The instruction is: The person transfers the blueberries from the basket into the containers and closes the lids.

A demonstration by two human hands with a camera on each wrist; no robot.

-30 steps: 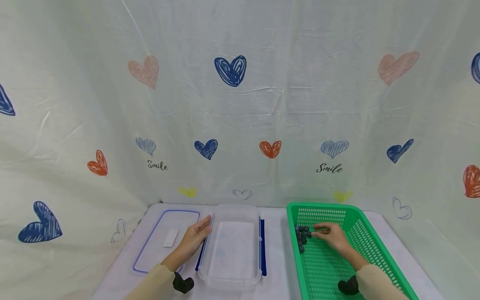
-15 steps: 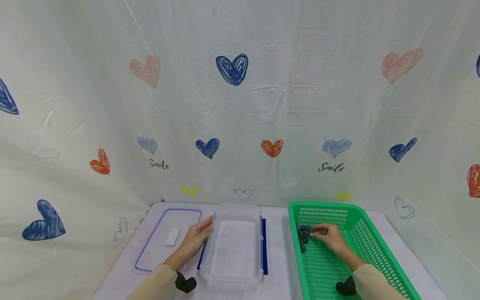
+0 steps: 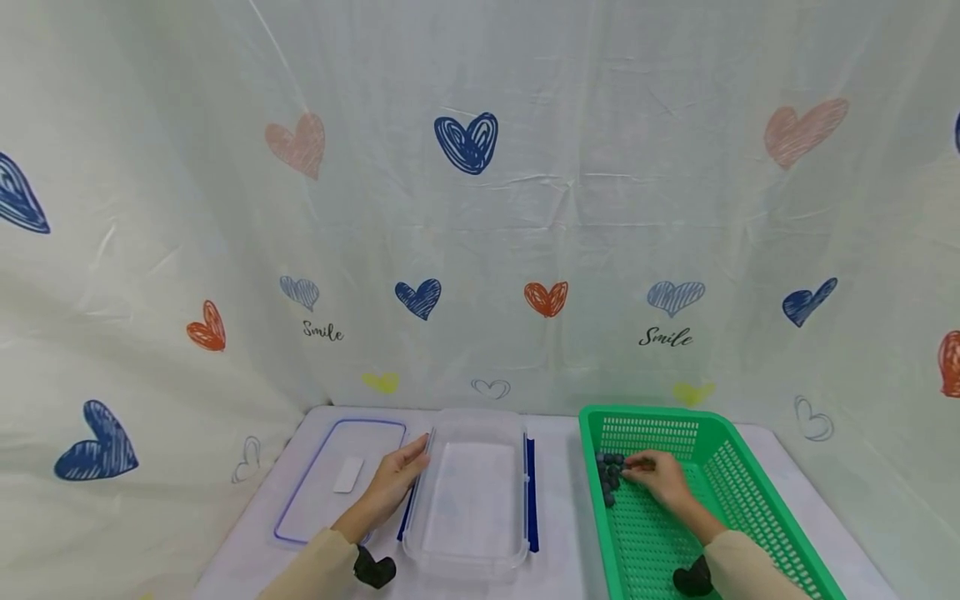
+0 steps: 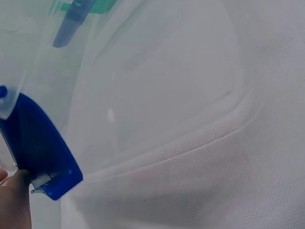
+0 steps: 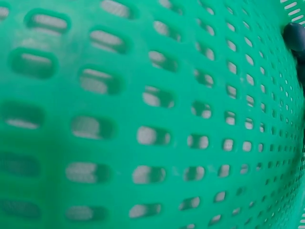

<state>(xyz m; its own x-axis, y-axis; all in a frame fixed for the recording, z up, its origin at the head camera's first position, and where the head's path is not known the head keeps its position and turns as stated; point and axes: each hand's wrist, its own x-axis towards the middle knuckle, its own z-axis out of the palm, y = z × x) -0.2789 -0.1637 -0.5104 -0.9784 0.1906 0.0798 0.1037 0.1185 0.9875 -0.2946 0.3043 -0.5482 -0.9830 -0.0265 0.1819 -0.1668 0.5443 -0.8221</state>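
Note:
My left hand (image 3: pixel 390 483) rests against the left edge of a clear plastic food container (image 3: pixel 468 500), its fingers fairly straight. In the left wrist view the fingers (image 4: pixel 14 193) touch a blue side latch (image 4: pixel 40 148) of the container. On the right, my right hand (image 3: pixel 663 479) reaches into a green plastic basket (image 3: pixel 652 542). Its bent fingertips are at a cluster of small dark round fruits, like blueberries (image 3: pixel 609 479), along the basket's left wall. Whether a fruit is between them is too small to tell. The right wrist view shows one dark fruit (image 5: pixel 295 36) at its edge.
A clear lid with a blue seal (image 3: pixel 311 500) lies left of the container, a small white rectangle (image 3: pixel 348 475) on it. White cloth (image 3: pixel 558 500) covers the table. Behind hangs a pale curtain (image 3: pixel 480 225) printed with hearts.
My right hand has moved slightly left, closer to the dark fruits, and its fingertips look nearer each other. My left hand stays at the container's edge. The head view has shifted slightly.

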